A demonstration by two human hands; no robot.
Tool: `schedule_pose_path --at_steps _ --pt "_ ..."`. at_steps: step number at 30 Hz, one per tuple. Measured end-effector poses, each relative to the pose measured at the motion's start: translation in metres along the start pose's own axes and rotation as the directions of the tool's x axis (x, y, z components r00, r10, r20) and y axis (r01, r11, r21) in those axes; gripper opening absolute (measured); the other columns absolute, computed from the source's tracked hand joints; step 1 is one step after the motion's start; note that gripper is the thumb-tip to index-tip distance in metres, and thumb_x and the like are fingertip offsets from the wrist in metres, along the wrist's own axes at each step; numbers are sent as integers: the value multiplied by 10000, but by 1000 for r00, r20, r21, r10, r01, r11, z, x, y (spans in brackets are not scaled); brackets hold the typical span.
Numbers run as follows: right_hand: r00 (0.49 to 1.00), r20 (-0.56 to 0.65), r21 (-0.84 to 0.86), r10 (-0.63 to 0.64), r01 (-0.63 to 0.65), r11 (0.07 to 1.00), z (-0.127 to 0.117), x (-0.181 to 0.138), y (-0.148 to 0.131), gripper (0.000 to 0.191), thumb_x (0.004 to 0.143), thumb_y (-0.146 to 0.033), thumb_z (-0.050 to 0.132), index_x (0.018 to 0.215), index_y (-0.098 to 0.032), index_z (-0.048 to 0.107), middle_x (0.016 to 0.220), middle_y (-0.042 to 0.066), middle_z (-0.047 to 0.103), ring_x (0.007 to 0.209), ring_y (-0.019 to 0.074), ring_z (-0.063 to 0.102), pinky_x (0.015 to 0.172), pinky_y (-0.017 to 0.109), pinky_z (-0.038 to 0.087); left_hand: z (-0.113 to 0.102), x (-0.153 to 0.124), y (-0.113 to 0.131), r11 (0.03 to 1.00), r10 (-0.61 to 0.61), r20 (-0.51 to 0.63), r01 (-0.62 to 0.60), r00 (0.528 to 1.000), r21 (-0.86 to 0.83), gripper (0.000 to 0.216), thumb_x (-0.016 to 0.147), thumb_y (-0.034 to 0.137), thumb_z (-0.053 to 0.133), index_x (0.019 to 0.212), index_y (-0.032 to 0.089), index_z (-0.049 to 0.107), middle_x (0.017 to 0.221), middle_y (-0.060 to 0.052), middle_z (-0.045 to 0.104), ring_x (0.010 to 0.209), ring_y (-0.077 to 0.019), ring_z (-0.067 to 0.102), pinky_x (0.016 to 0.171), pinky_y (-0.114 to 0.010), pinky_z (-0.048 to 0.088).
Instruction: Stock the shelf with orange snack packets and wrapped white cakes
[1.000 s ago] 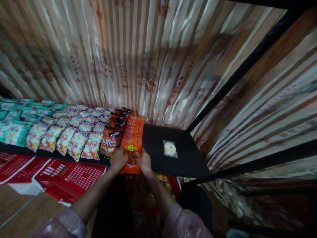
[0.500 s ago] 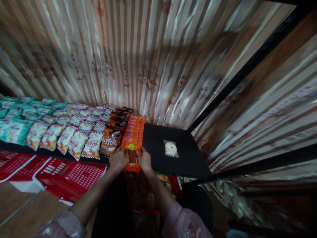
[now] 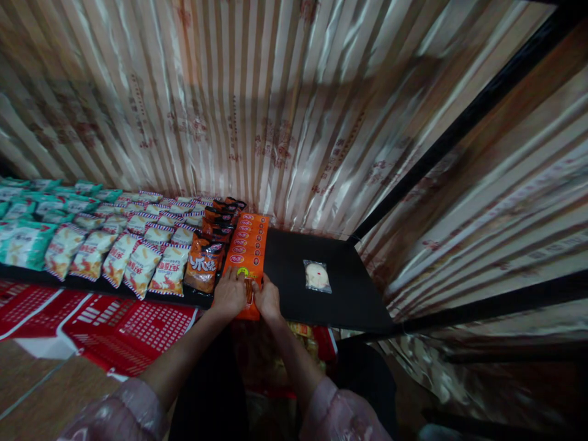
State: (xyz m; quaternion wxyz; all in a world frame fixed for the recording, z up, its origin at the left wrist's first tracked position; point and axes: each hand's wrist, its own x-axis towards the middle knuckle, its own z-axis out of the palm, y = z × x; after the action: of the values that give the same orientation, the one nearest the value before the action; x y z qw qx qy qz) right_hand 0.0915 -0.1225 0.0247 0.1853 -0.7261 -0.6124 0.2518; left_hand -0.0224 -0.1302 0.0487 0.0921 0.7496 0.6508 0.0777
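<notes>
On the orange packet (image 3: pixel 248 250), left hand (image 3: pixel 230 296) now further in than before.

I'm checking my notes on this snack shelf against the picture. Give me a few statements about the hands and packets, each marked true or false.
1. Both hands rest on the front orange packet. True: the left hand and right hand lie on it side by side.
2. The small clear packet touches the orange row. False: it lies apart, alone on bare black shelf.
3. The orange packets form a row running towards the striped curtain. True.
4. The green packets lie right of the orange row. False: they lie far left.
5. The right hand holds the clear packet. False: it rests on the orange one.
</notes>
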Motion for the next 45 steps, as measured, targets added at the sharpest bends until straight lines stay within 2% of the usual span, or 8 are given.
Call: schedule_pose_path --at_steps 4,8,16,24,45 --pt "1000 16 -12 4 -4 1000 1 1 1 384 846 -296 420 1182 -124 489 969 123 672 875 202 632 708 234 413 11 15 -3 1000 7 2 -7 1000 12 455 856 290 306 1258 125 445 1363 -120 388 1299 -276 249 1029 -419 263" --pt "1000 7 -6 3 -3 1000 1 1 1 390 844 -292 423 1195 -136 483 1007 121 662 910 199 623 735 234 413 18 27 -5 1000 -23 41 23 999 16 488 858 365 303 1300 179 397 1407 -109 316 1311 -300 211 1033 -462 231" --pt "1000 5 -12 -5 5 1000 1 2 1 414 842 -282 427 1223 -125 463 1014 125 660 896 193 628 736 233 419 19 38 -3 998 -60 140 64 988 -21 509 866 415 248 1350 263 289 1452 -73 219 1332 -294 145 1034 -520 181" --pt "1000 2 -22 -15 15 1000 4 3 4 411 845 -291 421 1212 -115 478 1012 138 659 903 210 628 744 247 427 27 37 -5 1000 -30 64 30 997 5 498 860 394 285 1339 261 319 1445 -85 237 1327 -303 159 1027 -526 184" --pt "1000 21 -46 0 1 999 1 1 -1 461 855 -309 393 1259 -89 425 1040 158 645 957 216 611 788 254 427 26 38 -6 1000 -8 35 7 999 8 488 854 384 317 1323 253 354 1431 -77 276 1325 -292 176 1042 -497 189"
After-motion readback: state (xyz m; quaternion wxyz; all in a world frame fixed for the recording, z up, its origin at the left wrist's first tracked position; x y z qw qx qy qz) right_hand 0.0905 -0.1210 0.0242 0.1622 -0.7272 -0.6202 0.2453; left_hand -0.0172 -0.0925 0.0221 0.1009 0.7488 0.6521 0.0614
